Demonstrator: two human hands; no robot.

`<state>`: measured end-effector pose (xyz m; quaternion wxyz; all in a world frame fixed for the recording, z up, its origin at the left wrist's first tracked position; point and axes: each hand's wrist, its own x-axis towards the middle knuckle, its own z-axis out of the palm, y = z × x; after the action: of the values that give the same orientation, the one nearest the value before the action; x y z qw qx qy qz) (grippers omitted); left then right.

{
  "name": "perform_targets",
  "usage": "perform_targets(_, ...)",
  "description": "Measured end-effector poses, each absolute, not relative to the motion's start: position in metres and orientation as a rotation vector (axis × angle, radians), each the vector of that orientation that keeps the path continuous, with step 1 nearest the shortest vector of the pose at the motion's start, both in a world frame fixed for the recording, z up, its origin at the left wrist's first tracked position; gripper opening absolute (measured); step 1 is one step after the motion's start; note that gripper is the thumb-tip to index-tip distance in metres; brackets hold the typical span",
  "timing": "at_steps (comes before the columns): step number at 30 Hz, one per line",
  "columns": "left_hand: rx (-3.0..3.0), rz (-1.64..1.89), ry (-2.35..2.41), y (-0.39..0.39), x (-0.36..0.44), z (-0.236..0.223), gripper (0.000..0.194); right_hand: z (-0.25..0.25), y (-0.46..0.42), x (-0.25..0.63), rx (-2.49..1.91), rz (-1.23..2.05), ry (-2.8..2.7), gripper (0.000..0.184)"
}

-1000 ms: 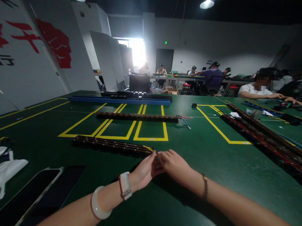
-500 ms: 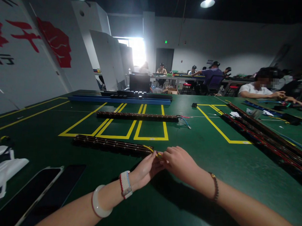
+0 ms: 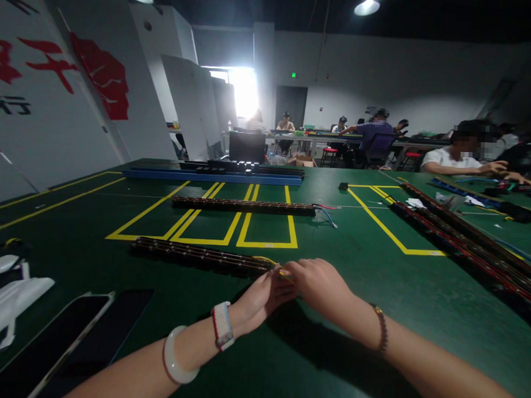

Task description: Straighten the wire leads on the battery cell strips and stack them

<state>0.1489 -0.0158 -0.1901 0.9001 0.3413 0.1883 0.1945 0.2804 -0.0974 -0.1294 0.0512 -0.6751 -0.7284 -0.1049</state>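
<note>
A long dark strip-like assembly (image 3: 197,255) with rows of small shiny spots lies on the green table, pointing toward my hands. From its right end runs a yellow wire (image 3: 265,259). My left hand (image 3: 261,295) is closed on that wire at the end of the strip, fingertips pinched together. Against it, my right hand (image 3: 321,283) is also closed on the yellow wire, its fingers curled over the wire's end. What the fingertips cover is hidden. A similar dark strip (image 3: 243,205) with a red and a blue wire (image 3: 328,218) lies farther back.
Blue and black rails (image 3: 213,177) lie at the far edge. Yellow tape (image 3: 202,241) marks the table. More wired strips (image 3: 457,242) lie at right, near a seated co-worker (image 3: 456,160). At left are dark flat panels (image 3: 105,333) and a white object (image 3: 14,305).
Both hands stay together on the yellow wire. The fingers have shifted slightly and less of the wire shows between them. The view has moved a little.
</note>
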Motion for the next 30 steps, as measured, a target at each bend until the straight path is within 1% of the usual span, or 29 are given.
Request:
perform_targets(3, 0.733, 0.402, 0.375, -0.017, 0.147, -0.187, 0.024, -0.131, -0.091, 0.296, -2.022, -0.400, -2.184, 0.031)
perform_targets(6, 0.765, 0.385, 0.370, -0.019, 0.146, -0.183, 0.028, -0.142, -0.082, 0.311, -2.024, -0.431, -2.157, 0.036)
perform_targets(9, 0.821, 0.367, 0.396, -0.020, 0.146, -0.182, 0.027, -0.155, -0.074, 0.317, -2.036, -0.410, -2.180, 0.033)
perform_targets(12, 0.845, 0.366, 0.425, -0.020, 0.146, -0.183, 0.022, -0.162, -0.071, 0.314, -2.046, -0.339, -2.250, 0.027)
perform_targets(15, 0.854, 0.345, 0.432, -0.021, 0.146, -0.181, 0.019, -0.163, -0.072, 0.308, -2.075, -0.266, -2.326, 0.029)
perform_targets(20, 0.833, 0.269, 0.441, -0.022, 0.144, -0.173, 0.022, -0.161, -0.073, 0.306, -2.099, -0.208, -2.383, 0.029)
perform_targets(24, 0.944, 0.245, 0.544, -0.018, 0.141, -0.171, 0.022, -0.165, -0.071, 0.310, -2.075, -0.243, -2.408, 0.029)
perform_targets(30, 1.353, 0.134, 0.710, -0.015, 0.138, -0.165, 0.030, -0.173, -0.070, 0.314, -2.059, -0.335, -2.403, 0.034)
